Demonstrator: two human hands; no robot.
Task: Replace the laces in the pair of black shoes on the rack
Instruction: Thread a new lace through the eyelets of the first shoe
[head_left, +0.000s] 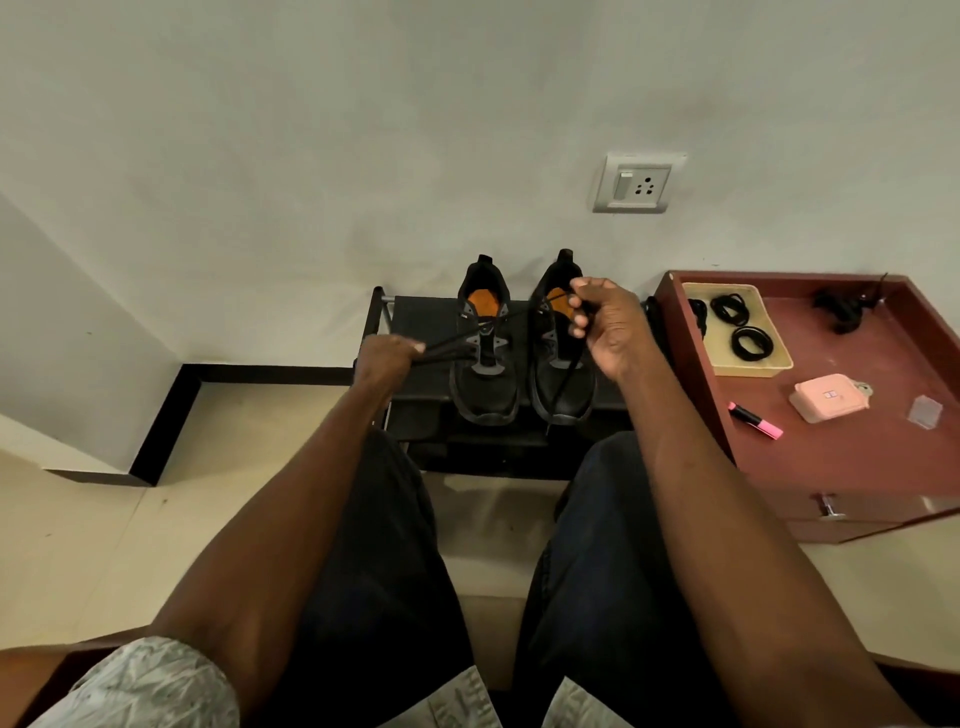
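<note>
Two black shoes with orange insoles stand side by side on a low black rack (415, 317) against the wall: the left shoe (485, 374) and the right shoe (558, 384). My left hand (387, 356) grips a black lace (498, 318) just left of the left shoe. The lace runs taut up and to the right across that shoe to my right hand (608, 325), which pinches it above the right shoe. A loose length of lace hangs from my right hand down over the right shoe's toe.
A maroon side table (857, 457) stands right of the rack. On it are a cream tray (753, 366) with coiled black laces (752, 343), a pink case (826, 397) and a pink highlighter (756, 421). My knees are in front of the rack.
</note>
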